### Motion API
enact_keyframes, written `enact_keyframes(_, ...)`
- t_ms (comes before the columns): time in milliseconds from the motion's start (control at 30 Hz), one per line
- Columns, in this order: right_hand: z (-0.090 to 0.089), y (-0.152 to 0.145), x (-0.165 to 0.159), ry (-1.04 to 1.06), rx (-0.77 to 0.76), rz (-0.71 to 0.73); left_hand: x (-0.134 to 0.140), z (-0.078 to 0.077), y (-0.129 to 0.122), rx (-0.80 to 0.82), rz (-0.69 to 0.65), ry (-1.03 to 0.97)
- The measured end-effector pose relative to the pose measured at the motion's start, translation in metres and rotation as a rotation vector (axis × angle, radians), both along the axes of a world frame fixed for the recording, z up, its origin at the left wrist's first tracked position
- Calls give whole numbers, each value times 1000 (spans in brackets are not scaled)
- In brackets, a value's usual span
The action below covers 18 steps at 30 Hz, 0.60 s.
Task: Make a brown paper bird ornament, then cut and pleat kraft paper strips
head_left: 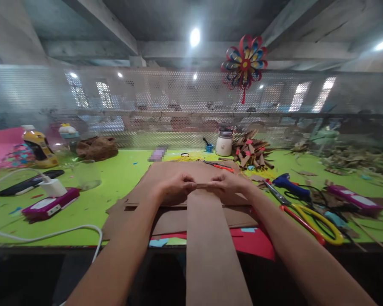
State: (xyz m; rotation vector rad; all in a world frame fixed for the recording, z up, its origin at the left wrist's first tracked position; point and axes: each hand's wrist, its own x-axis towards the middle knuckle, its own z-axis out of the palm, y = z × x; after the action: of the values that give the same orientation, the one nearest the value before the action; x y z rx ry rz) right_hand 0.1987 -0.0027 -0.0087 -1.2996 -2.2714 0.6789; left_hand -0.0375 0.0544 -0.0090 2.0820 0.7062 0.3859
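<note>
Brown paper strip (209, 242): far end pinched above the stack of brown sheets (167, 172), mid-counter; its length runs past the near edge of the counter (124, 170). Left hand (178, 185) and right hand (228, 182): fingers closed on the strip's far end, a small gap between hands. Red sheet (255, 244) overhangs the near edge. Left: green surface separates stack from purple power strip (59, 203); white cable (83, 227) reaches the near edge. Right: yellow-handled scissors (306, 208) and blue glue gun (292, 187) confine the right forearm's outer side.
</note>
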Motion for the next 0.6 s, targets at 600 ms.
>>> enact_keyframes(600,13,-9,6,379,-58,-30,-3,6,-2,-130,-13,-161)
